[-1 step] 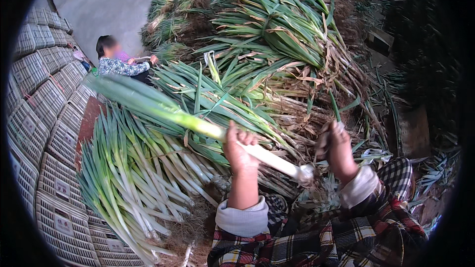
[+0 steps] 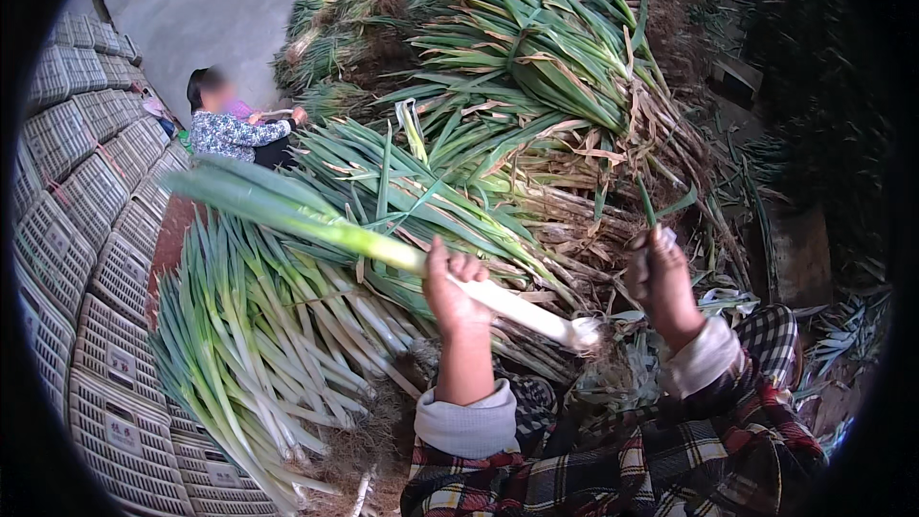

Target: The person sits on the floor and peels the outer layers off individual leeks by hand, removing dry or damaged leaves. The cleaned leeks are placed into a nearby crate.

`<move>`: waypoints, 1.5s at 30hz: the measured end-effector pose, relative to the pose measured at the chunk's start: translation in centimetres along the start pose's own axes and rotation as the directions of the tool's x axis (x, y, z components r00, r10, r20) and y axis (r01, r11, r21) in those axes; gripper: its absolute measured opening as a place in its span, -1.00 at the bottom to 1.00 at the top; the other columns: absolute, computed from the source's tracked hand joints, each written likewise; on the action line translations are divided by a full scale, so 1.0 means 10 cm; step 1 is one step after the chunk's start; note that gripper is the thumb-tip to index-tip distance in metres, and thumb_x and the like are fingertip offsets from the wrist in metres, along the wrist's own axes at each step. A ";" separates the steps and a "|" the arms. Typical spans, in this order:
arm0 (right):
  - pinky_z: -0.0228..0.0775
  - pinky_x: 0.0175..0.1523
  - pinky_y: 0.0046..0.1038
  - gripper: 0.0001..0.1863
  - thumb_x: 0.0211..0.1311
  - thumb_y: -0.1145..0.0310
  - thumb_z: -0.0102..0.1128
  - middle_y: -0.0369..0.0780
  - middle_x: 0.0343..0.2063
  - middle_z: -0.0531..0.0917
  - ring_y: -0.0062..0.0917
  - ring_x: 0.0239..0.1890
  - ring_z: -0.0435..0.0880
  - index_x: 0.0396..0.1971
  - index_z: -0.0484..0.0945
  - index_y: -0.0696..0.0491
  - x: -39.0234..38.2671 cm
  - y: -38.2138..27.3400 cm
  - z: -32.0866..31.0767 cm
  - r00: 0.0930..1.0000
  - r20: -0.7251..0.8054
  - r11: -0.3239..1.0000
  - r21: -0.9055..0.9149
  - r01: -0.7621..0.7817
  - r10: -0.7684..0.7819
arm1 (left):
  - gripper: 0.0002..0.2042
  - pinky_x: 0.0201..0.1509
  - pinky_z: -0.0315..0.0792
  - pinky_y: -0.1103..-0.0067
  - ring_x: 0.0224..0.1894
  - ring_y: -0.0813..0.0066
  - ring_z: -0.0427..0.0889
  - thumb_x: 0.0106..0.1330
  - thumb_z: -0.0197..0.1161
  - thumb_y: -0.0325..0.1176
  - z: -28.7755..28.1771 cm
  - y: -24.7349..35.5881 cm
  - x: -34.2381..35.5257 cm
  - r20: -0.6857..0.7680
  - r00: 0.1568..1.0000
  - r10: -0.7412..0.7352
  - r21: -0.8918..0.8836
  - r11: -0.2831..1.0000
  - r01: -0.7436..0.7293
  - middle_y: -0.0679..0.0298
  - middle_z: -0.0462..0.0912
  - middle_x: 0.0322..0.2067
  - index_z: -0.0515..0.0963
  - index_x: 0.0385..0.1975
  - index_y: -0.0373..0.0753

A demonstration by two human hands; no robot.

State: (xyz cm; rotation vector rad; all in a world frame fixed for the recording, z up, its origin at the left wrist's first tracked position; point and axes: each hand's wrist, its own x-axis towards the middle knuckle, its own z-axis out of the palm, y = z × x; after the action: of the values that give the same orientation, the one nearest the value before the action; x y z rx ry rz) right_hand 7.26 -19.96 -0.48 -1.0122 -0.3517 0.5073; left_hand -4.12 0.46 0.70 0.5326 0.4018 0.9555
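Observation:
My left hand (image 2: 455, 282) is closed round the white stem of a long leek (image 2: 373, 244), whose green leaves stretch to the upper left and whose root end points down right. My right hand (image 2: 656, 268), right of that root end, has curled fingers with a small pale item at their tips, too unclear to name. Trimmed leeks (image 2: 249, 316) lie in a pile at lower left, roots toward me. Untrimmed bundles (image 2: 546, 57) with dry brown leaves are heaped ahead of both hands.
Stacked plastic crates (image 2: 120, 354) line the left side. A person (image 2: 230, 134) sits beyond the leeks at upper left, beside a bare grey surface (image 2: 201, 0). Loose leaf scraps (image 2: 833, 335) and a dark heap of greens (image 2: 804, 96) lie on the right.
My left hand and the leek have shifted slightly left and up. My right hand has moved a little, mostly upward.

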 end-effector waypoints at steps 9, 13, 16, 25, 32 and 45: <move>0.40 -0.31 -0.43 -0.47 -0.04 0.24 0.16 -0.06 -0.32 0.42 -0.30 -0.38 0.49 -0.07 0.30 0.16 -0.27 -0.03 0.26 0.654 0.739 0.123 -0.643 0.756 -0.159 | -0.80 -0.60 0.10 0.70 -0.72 0.71 0.13 0.08 0.08 -0.27 0.06 -0.16 -0.14 0.012 1.000 0.028 0.035 0.999 -0.028 0.51 0.13 -0.76 0.20 -0.63 -0.08; 0.38 -0.35 -0.31 -0.48 0.07 0.17 0.01 0.00 -0.35 0.48 -0.16 -0.46 0.52 -0.02 0.23 0.17 -0.33 0.22 0.35 0.796 0.597 0.309 -0.780 0.544 0.106 | -0.83 -0.58 0.17 0.62 -0.71 0.61 0.18 0.02 0.07 -0.30 0.02 -0.24 -0.22 0.110 0.990 -0.088 0.023 0.996 0.086 0.43 0.19 -0.78 0.23 -0.66 -0.14; 0.36 -0.37 -0.46 -0.58 0.20 0.23 -0.15 0.00 -0.40 0.52 -0.35 -0.50 0.55 -0.03 0.26 0.19 -0.26 0.45 0.27 0.734 0.676 0.669 -0.515 0.535 -0.067 | -0.83 -0.61 0.10 0.66 -0.71 0.63 0.16 -0.01 0.01 -0.30 0.02 -0.26 -0.23 0.087 0.988 -0.124 0.081 0.990 0.117 0.46 0.17 -0.76 0.18 -0.70 -0.11; 0.32 -0.36 -0.57 -0.67 0.18 0.27 -0.06 -0.22 -0.46 0.54 -0.67 -0.49 0.42 -0.15 0.38 0.17 -0.43 0.43 0.20 0.843 0.464 0.804 -0.591 0.064 0.273 | -0.79 -0.66 0.13 0.66 -0.75 0.60 0.18 0.01 0.00 -0.28 0.02 -0.31 -0.28 0.165 0.976 -0.145 0.221 0.969 0.107 0.40 0.16 -0.81 0.19 -0.76 -0.15; 0.33 -0.32 -0.49 -0.48 0.03 0.26 0.14 -0.17 -0.36 0.51 -0.56 -0.38 0.50 -0.07 0.23 0.22 -0.29 0.34 0.41 0.769 0.489 0.782 -0.623 -0.023 0.413 | -0.80 -0.67 0.35 0.57 -0.77 0.48 0.36 0.03 0.11 -0.28 -0.05 -0.47 -0.31 0.285 0.956 0.072 0.387 0.904 -0.183 0.25 0.35 -0.77 0.29 -0.59 -0.25; 0.33 -0.48 -0.20 -0.67 0.18 0.18 -0.16 0.01 -0.59 0.49 -0.11 -0.58 0.48 -0.20 0.31 0.13 -0.15 0.50 0.22 0.830 0.549 0.372 -0.794 0.481 0.098 | -0.85 -0.43 0.33 0.58 -0.56 0.54 0.34 0.09 0.12 -0.32 -0.14 -0.34 -0.11 0.055 0.970 -0.238 0.060 0.970 0.235 0.37 0.32 -0.63 0.32 -0.49 -0.22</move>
State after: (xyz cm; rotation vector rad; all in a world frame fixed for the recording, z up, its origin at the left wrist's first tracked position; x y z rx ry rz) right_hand 3.75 -17.08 -3.82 -1.9053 -1.3785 0.3125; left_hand -3.25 -1.66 -2.33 0.5481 0.4255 0.6979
